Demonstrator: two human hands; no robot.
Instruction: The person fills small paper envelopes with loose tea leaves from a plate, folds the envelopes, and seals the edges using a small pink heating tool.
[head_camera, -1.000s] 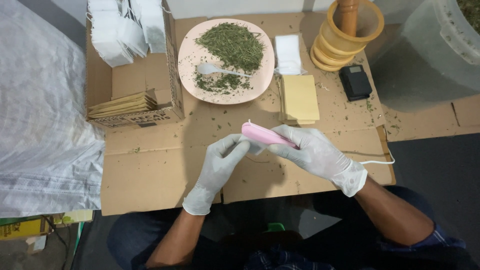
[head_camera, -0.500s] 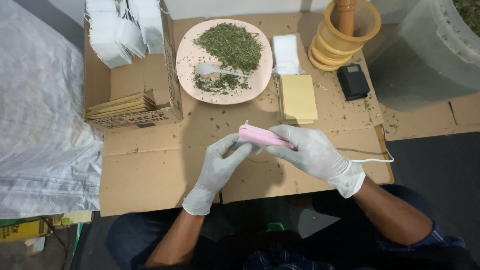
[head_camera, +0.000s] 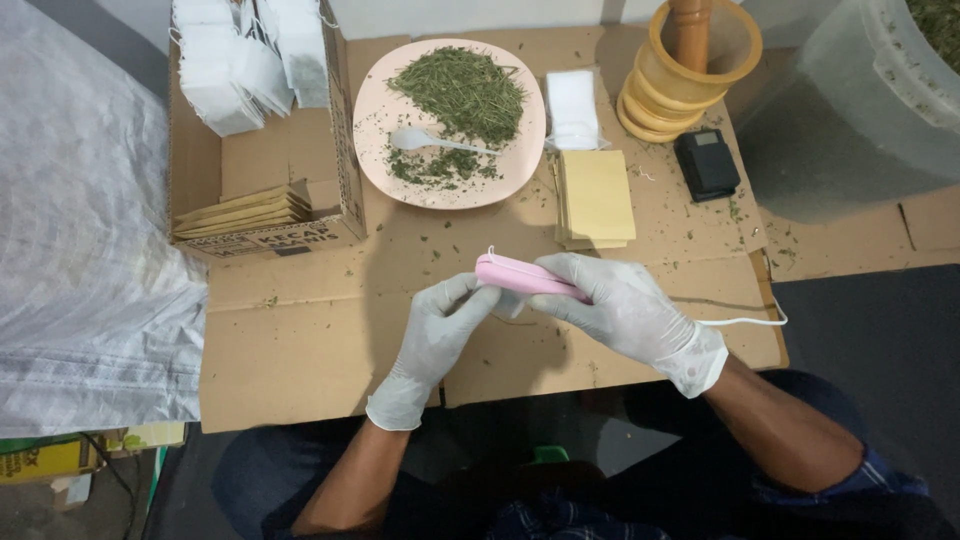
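Sealing step by the looks of it, both gloved hands busy.

Right hand grips the pink sealer above the cardboard bench, left hand pinches a small white bag under its tip. Further back, tan sachets, then the plate of green herb.

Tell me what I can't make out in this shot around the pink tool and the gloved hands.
- Head view: what sits under the pink tool is hidden by the left hand and the right hand.
- Head view: the white cable slips behind the cardboard sheet, so its far end is unseen.
- Head view: the translucent tub is cut by the top and right edges.
- Head view: the black device is too small to identify.
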